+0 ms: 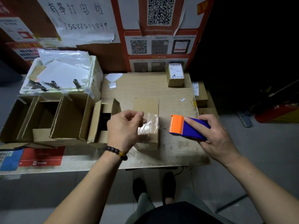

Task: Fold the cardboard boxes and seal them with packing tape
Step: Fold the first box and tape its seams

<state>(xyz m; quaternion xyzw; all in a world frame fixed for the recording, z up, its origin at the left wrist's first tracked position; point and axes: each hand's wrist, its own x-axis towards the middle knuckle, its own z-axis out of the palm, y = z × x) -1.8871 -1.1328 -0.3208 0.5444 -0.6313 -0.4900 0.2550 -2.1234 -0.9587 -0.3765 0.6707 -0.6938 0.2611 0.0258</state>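
We stand at a table [176,97] and look down at our two hands. In the middle of the table, near the front edge, stands a small box [148,125]. Its top is covered with clear tape [149,125], which is wrinkled and shiny.

Our left hand [124,128] is over the left part of the box. Its thumb and forefinger pinch the loose end of the tape, and the other fingers are curled below. A bead bracelet [115,152] is around this wrist.

Our right hand [213,135] grasps a tape dispenser [187,126], which is orange in front and blue behind. The fingers lie curled around the blue part, with the forefinger stretched along its top. The dispenser is just to the right of the box; we cannot tell whether it touches the table.

To the left of the box stand several open cartons [64,118] side by side, with their flaps upright. Behind them is a white foam box [94,73] with paper sheets and plastic inside it and three clips on its front rim. At the back of the table, on the right, stands a sealed parcel [176,75] with a white label on top. Behind the table, the wall bears posters [160,26] with QR codes and a handwritten note [80,18].
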